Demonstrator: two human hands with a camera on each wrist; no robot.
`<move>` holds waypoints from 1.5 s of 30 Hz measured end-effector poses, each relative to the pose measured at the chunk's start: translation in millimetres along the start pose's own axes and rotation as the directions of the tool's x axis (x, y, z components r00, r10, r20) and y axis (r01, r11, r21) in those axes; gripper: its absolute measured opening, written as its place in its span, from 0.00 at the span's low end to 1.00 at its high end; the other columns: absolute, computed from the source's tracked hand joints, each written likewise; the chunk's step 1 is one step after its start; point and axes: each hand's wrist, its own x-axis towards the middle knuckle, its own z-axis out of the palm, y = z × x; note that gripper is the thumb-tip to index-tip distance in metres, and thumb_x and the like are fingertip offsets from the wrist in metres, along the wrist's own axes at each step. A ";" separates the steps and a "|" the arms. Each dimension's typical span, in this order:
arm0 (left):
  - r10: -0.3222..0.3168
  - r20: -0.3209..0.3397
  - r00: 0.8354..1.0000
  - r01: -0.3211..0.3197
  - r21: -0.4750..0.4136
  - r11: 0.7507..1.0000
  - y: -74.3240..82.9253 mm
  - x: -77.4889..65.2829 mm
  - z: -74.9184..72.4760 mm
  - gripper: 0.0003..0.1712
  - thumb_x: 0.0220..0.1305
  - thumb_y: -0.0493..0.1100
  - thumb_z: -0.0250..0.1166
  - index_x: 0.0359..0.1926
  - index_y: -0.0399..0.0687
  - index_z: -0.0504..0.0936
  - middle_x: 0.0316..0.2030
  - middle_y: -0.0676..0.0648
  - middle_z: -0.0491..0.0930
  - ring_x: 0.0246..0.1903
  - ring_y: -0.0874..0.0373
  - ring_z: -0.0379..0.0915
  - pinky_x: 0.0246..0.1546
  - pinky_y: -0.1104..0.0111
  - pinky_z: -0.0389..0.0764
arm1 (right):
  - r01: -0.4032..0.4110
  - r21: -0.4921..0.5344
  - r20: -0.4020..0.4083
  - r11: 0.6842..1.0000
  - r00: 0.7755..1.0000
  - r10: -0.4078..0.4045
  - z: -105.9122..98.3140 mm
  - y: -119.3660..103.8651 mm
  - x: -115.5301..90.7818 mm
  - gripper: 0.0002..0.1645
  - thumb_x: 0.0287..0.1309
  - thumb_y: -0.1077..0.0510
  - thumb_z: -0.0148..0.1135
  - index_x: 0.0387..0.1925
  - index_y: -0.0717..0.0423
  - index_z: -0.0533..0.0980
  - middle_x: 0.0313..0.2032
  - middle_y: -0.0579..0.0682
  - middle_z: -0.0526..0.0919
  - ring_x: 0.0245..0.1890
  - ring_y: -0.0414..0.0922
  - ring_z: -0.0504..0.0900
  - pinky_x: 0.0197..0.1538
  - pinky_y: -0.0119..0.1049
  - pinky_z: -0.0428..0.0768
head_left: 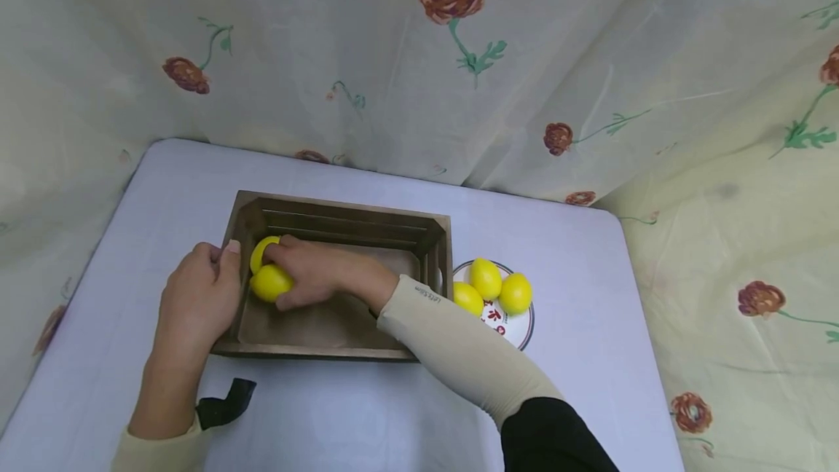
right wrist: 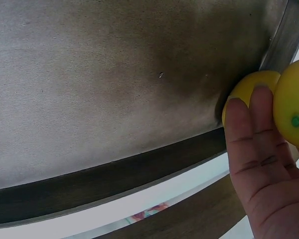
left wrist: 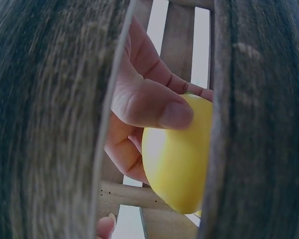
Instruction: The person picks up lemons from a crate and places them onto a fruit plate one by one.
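Note:
My right hand (head_left: 311, 268) reaches into a brown wooden crate (head_left: 341, 352) at its left end. It holds a yellow lemon (head_left: 272, 283) between thumb and fingers, seen through the slats in the left wrist view as a lemon (left wrist: 174, 159) under the thumb. Another lemon (head_left: 262, 250) lies just behind it, against the crate's corner in the right wrist view (right wrist: 249, 89). My left hand (head_left: 199, 297) grips the crate's left end, thumb at the rim; its other fingers are mostly hidden.
Right of the crate, a white plate (head_left: 520, 332) with a dark-lined rim and red pattern carries three lemons (head_left: 486, 279), partly behind the right forearm. A white cloth covers the table (head_left: 577, 384). Flower-printed curtains (head_left: 367, 35) hang behind and at the sides.

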 end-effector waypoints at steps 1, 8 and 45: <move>0.001 0.002 1.000 -0.001 -0.002 1.000 0.2 0.3 -0.2 0.40 0.83 0.63 0.38 0.60 0.26 0.72 0.45 0.31 0.75 0.43 0.36 0.74 0.38 0.48 0.79 | -0.001 -0.002 0.000 1.000 1.000 0.001 -0.6 -0.3 -0.4 0.37 0.61 0.52 0.71 0.68 0.57 0.70 0.53 0.49 0.71 0.45 0.41 0.75 0.49 0.27 0.74; 0.001 0.037 0.999 0.000 -0.009 1.000 0.6 0.7 -3.0 0.40 0.83 0.63 0.37 0.60 0.27 0.70 0.44 0.31 0.76 0.41 0.38 0.74 0.35 0.53 0.79 | -0.002 0.003 0.005 1.000 1.000 0.002 -2.7 -2.2 -1.8 0.37 0.62 0.52 0.70 0.69 0.56 0.69 0.55 0.49 0.71 0.45 0.41 0.75 0.50 0.27 0.74; -0.049 0.072 0.996 0.053 -0.049 0.997 -0.5 3.9 -2.2 0.42 0.81 0.67 0.35 0.62 0.31 0.72 0.41 0.34 0.76 0.38 0.41 0.72 0.31 0.57 0.73 | -0.113 -0.140 -0.121 0.984 0.988 0.096 -58.4 -27.2 -80.8 0.32 0.59 0.50 0.71 0.63 0.51 0.72 0.46 0.43 0.77 0.40 0.42 0.77 0.44 0.36 0.77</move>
